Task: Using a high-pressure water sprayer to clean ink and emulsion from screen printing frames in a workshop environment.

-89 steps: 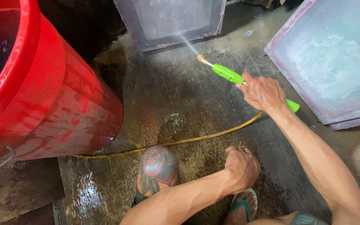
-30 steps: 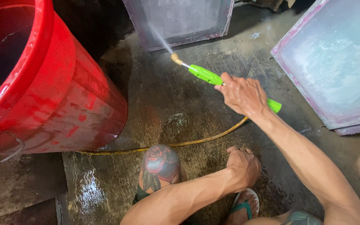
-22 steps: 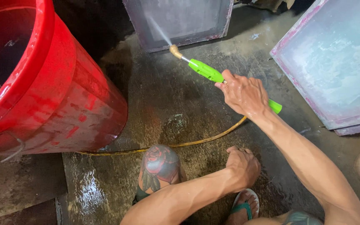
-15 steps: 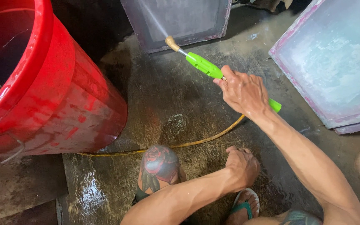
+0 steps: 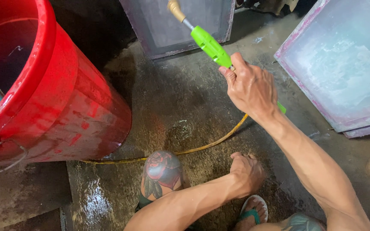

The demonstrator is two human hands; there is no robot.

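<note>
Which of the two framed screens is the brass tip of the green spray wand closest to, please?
The dark grey screen standing straight ahead; the wand's tip overlaps it. The paler, purple-framed screen lies off to the right.

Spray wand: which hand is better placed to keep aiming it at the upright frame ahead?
Right. The right hand already grips the green spray wand, its brass nozzle close to the upright frame. The left hand rests low by the knee, apart from the wand.

Green spray wand [image 5: 208, 45], yellow hose [image 5: 202, 147], red tub [image 5: 61, 107].
</note>
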